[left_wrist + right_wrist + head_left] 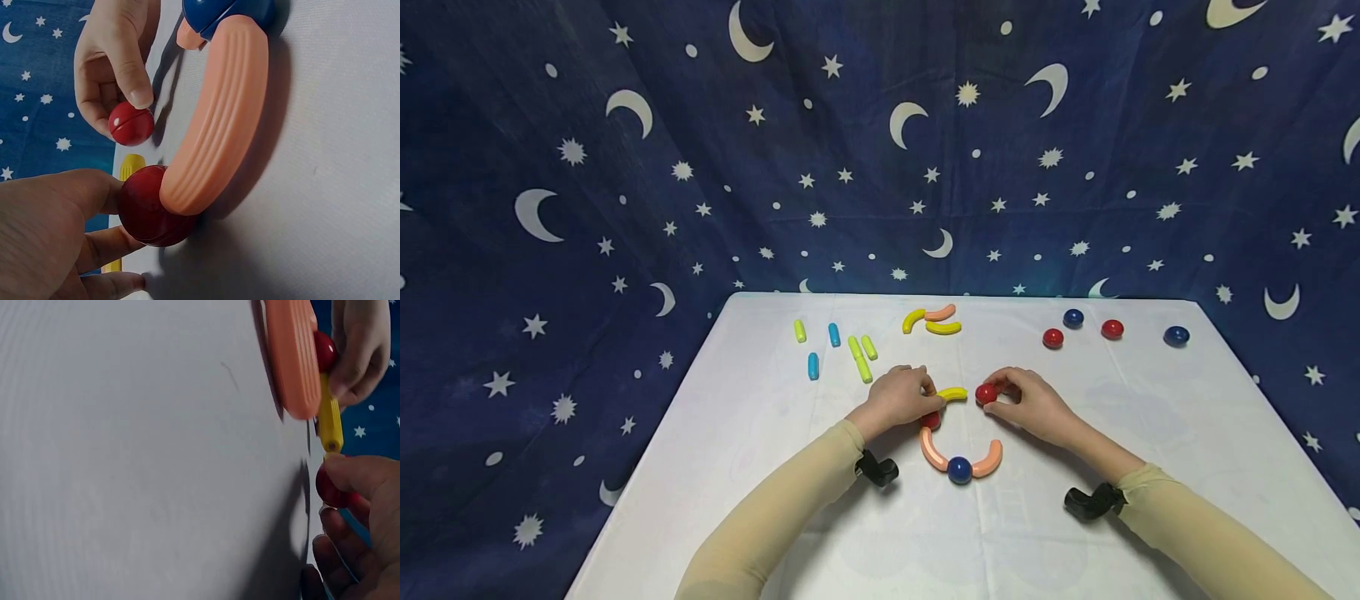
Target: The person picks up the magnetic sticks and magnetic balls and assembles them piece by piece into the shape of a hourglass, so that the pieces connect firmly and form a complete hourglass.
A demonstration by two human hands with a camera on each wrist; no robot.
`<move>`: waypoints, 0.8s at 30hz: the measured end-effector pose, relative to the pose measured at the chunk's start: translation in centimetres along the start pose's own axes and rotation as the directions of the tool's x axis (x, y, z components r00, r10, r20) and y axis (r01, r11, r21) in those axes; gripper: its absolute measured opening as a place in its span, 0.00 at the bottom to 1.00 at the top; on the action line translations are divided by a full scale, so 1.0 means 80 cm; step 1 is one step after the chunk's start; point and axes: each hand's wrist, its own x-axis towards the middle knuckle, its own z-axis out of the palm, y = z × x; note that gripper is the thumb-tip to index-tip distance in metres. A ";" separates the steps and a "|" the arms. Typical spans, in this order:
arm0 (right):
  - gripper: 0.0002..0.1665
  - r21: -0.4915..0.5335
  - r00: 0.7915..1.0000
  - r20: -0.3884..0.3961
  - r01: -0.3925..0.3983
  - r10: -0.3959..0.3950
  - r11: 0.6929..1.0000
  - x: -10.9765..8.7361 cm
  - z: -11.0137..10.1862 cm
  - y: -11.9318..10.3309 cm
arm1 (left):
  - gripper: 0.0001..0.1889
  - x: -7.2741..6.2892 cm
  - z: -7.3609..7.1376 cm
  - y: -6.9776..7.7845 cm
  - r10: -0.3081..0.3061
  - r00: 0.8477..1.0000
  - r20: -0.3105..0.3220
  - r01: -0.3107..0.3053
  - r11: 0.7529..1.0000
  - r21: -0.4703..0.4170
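Note:
A partial ring lies on the white table: a yellow curved rod (954,394), a red ball (156,206), an orange-pink curved rod (932,451), a blue ball (959,470) and a second orange-pink curved rod (987,459). My left hand (901,398) pinches the ring's red ball where it meets the yellow rod. Across a small gap, my right hand (1028,403) holds another red ball (986,394) between thumb and fingers. That ball is close to the yellow rod's free end; whether they touch cannot be told.
Lime green short rods (860,359) and blue short rods (813,366) lie at the back left. Yellow and orange-pink curved rods (943,327) are at the back middle. Loose red balls (1053,338) and dark blue balls (1176,336) sit at the back right. A star-patterned cloth (865,167) hangs behind the table.

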 end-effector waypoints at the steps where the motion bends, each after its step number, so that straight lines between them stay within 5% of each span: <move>1: 0.23 -0.009 1.000 0.004 0.003 -0.003 1.000 0.000 0.002 -0.001 | 0.12 0.000 0.000 0.000 0.002 1.000 0.001 -0.002 1.000 -0.001; 24: 0.23 -0.018 1.000 0.028 0.014 -0.013 1.000 0.006 0.016 -0.011 | 0.14 0.000 0.000 0.001 -0.006 1.000 -0.004 0.006 1.000 -0.015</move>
